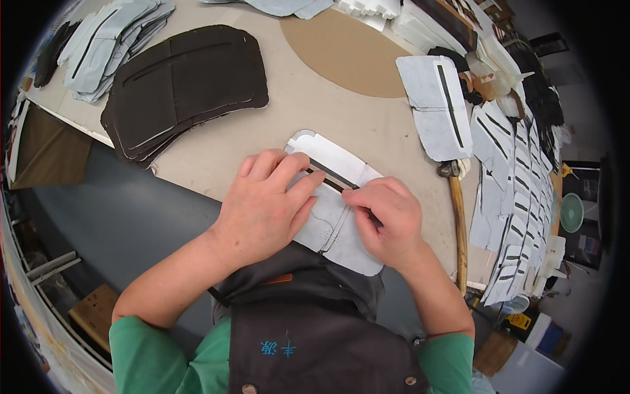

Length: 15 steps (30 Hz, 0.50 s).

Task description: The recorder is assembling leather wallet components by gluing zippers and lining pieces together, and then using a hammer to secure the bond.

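Note:
A pale grey fabric panel (312,223) with rounded corners lies in front of me, its lower end over the table's near edge and my apron. A dark slot and strip (333,174) run along it, with a white band beside them. My left hand (266,203) rests its curled fingertips on the panel beside the slot, gripping it there. On the other side, my right hand (386,220) is closed in a pinch at the slot's right end. What lies between its thumb and finger is partly hidden.
A stack of dark brown panels (190,85) lies to the left, with grey panels (111,46) behind. A finished-looking slotted panel (433,108) and a wooden-handled hammer (458,223) lie to the right, near rows of similar panels (518,197). A brown oval board (344,52) is at the back.

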Each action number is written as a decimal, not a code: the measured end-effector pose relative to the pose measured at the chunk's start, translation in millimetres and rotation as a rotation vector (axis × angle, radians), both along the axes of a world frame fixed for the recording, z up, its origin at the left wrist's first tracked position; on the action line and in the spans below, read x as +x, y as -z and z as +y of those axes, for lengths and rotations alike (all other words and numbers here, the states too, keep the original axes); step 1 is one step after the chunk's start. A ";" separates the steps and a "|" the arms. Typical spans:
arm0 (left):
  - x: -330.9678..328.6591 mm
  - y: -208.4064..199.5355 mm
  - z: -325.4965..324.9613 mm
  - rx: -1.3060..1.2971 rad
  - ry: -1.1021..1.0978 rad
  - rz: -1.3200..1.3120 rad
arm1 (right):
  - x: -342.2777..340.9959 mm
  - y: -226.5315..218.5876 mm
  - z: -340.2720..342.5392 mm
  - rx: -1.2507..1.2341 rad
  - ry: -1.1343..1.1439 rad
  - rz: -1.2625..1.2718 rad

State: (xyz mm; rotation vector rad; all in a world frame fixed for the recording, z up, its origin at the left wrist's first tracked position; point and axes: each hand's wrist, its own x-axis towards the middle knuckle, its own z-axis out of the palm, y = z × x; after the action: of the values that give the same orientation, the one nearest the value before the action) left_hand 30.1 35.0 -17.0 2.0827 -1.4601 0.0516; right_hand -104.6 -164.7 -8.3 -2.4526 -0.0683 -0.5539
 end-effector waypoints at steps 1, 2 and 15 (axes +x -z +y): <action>0.0 0.4 -0.5 0.007 -0.001 -0.005 | 0.0 -0.3 -0.6 -0.041 -0.009 -0.002; -0.1 0.8 -0.3 0.005 0.005 -0.001 | -1.0 -0.5 -1.2 -0.042 -0.004 0.002; -2.6 3.1 7.9 -0.220 0.029 0.147 | -11.2 -9.4 -14.5 0.216 0.107 0.073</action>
State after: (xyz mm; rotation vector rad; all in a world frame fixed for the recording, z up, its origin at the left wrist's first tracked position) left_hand 27.5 42.8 -20.1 1.8476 -1.3331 0.0440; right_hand -115.8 -179.2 1.1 -2.2725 0.1464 -0.4896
